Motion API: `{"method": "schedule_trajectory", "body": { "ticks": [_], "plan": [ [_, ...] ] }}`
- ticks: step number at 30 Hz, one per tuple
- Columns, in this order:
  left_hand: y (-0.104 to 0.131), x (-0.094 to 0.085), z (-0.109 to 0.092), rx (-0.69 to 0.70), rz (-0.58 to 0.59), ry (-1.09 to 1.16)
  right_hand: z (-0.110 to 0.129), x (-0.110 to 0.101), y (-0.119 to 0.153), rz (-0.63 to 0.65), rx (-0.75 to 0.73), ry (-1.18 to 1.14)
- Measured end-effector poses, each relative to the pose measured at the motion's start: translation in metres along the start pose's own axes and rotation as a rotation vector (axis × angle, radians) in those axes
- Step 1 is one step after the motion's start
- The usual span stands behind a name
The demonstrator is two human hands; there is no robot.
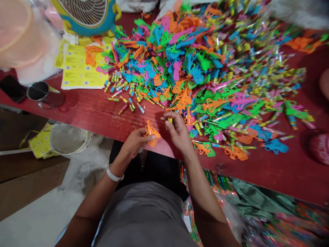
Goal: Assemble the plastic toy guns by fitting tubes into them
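Note:
My left hand (135,141) is closed on an orange plastic toy piece (152,134) with a mesh part, held over the front edge of the red table (97,118). To its right, my right hand (177,129) pinches a small yellow and red tube (170,119) between thumb and fingers. The two hands are apart. Beyond them lies a large heap of orange, green, blue and pink plastic pieces (180,65). Several small wrapped tubes (131,103) are scattered at the heap's near left side.
A fan (88,17) stands at the back left behind yellow printed sheets (84,68). A metal mug (46,95) and a dark phone (12,88) are at the left. Below the table is a bucket (69,139). A red object (320,147) sits at the right edge.

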State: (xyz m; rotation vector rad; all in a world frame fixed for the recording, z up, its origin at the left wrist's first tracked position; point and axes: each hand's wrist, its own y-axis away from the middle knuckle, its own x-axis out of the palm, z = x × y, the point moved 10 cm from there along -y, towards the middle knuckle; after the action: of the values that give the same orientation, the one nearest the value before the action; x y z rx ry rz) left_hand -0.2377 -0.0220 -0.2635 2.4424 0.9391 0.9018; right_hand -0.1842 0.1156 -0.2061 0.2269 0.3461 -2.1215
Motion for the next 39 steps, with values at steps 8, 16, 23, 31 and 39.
{"method": "schedule_trajectory", "body": {
  "ticks": [8, 16, 23, 31, 39],
  "plan": [
    [0.005, -0.013, -0.017, 0.207, -0.184, 0.043, -0.017, 0.023, 0.04, 0.18, 0.173, 0.034],
    [0.009, -0.011, -0.02, 0.25, -0.221, 0.007, -0.009, 0.028, 0.035, 0.188, 0.109, 0.063],
    [0.014, -0.011, -0.018, 0.341, -0.288, 0.0, -0.004, 0.04, 0.047, 0.093, 0.02, 0.2],
    [-0.01, 0.006, -0.069, 0.532, -0.182, -0.451, 0.053, -0.102, 0.029, -0.475, -0.214, 0.684],
    [-0.081, 0.023, -0.11, 0.704, -0.486, -0.836, 0.035, -0.031, -0.03, -0.26, -0.216, 0.571]
  ]
}}
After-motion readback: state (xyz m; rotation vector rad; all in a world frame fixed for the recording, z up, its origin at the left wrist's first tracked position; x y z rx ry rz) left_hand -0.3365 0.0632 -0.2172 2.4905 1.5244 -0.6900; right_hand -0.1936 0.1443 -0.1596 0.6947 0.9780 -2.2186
